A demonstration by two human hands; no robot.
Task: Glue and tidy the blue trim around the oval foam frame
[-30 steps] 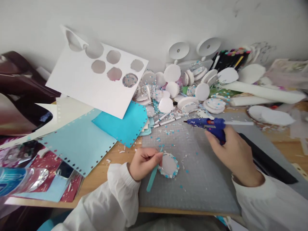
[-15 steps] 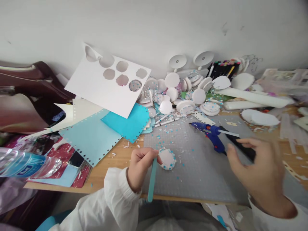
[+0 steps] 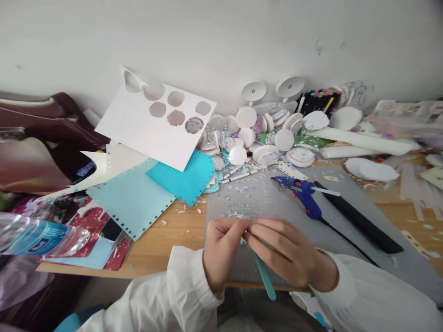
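My left hand [image 3: 224, 246] and my right hand [image 3: 289, 251] meet fingertip to fingertip over the grey cutting mat [image 3: 297, 221]. A teal strip with a rounded end [image 3: 266, 279] slants down from the pinched fingers toward the mat's front edge; its upper end is hidden by them. Both hands look closed on it. Behind and below the fingertips lies a white round disc edged with blue and white bits [image 3: 236, 215], mostly covered by my hands. Tiny blue confetti [image 3: 238, 193] is scattered just beyond.
A blue glue gun [image 3: 304, 196] and a long black bar [image 3: 363, 221] lie right. White discs [image 3: 246, 137] are heaped at the back. Punched teal sheets [image 3: 134, 198] and a white sheet with round holes [image 3: 148, 133] are left, near a water bottle [image 3: 44, 235].
My right hand has come left from near the black bar to meet my left hand. The left hand has shifted slightly right, and the strip now slants the other way. The disc is largely covered.
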